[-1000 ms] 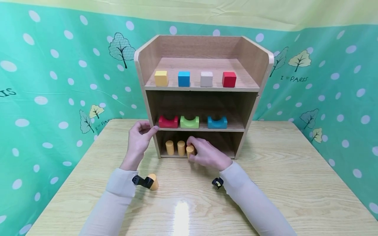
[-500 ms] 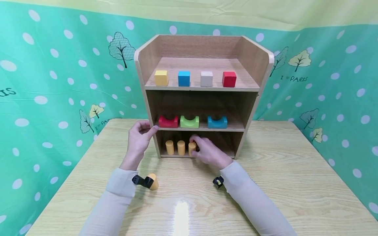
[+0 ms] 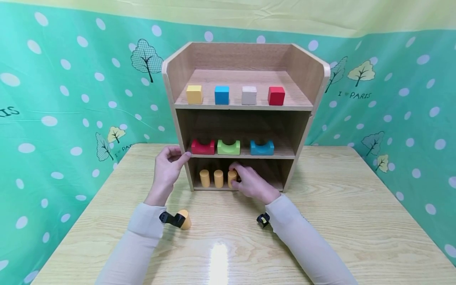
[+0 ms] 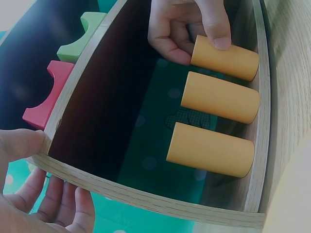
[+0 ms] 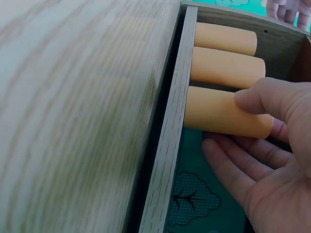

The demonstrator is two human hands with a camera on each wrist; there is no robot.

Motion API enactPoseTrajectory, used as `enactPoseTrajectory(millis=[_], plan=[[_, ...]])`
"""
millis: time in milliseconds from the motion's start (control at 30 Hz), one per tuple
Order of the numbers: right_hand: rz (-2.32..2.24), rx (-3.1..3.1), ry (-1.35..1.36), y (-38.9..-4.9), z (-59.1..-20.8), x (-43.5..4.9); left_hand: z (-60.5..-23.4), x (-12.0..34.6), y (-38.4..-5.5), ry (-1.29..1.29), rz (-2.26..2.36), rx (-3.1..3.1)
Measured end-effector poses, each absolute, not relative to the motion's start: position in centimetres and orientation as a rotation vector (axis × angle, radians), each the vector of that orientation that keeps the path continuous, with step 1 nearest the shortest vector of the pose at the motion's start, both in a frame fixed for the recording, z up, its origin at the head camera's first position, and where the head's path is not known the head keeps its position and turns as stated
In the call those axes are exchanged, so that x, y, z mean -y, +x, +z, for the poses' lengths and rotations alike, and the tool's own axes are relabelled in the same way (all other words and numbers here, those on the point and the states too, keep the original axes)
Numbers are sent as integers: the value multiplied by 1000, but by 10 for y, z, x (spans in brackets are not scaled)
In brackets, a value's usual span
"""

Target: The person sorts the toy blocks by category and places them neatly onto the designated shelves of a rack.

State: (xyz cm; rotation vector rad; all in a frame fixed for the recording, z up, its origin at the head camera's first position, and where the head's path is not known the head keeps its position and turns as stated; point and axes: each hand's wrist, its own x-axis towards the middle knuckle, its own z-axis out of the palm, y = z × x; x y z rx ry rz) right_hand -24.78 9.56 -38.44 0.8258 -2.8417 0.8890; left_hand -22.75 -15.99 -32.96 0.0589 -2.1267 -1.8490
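My right hand (image 3: 253, 185) pinches a yellow-orange wooden cylinder (image 5: 211, 109) between thumb and fingers. That cylinder stands upright on the bottom shelf, just behind its front lip. To its left are two matching cylinders, a middle one (image 3: 218, 179) and a left one (image 3: 204, 178). My left hand (image 3: 166, 168) grips the left side panel of the wooden shelf unit (image 4: 160, 204), thumb on the front edge and fingers around the outside. One more cylinder (image 3: 186, 222) stands on the table beside my left wrist, partly hidden by the black wrist strap (image 3: 172, 219).
The top shelf bears a yellow cube (image 3: 194, 95), a blue cube (image 3: 222, 95), a white cube (image 3: 249, 95) and a red cube (image 3: 276, 96). On the middle shelf sit red (image 3: 203, 147), green (image 3: 229, 148) and blue (image 3: 262, 148) arch blocks, hollows up. A patterned curtain (image 3: 71, 107) hangs behind.
My right hand has moved the cylinder slightly back and right, from the shelf's front edge into line with the other two. The left hand stays in place.
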Motion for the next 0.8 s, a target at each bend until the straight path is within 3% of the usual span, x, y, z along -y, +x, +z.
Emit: enactPoseTrajectory(millis=[800], plan=[[897,2898,745,-245,-379,-102,-332,161,-228,65,-1837,2139]])
